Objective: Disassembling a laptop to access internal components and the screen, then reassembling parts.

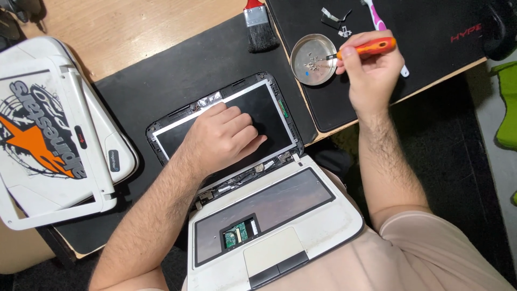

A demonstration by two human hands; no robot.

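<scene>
Left hand lies flat, fingers released, on the screen. Right hand grips the screwdriver, tip in the dish: screw handling; a steady tip is required.

Light: bright, even, from above my desk | Shadows: soft, short beneath my left hand | Glare: metal dish shines, screen stays dull | Focus: sharp centre, slight softness and bending at the corners.
</scene>
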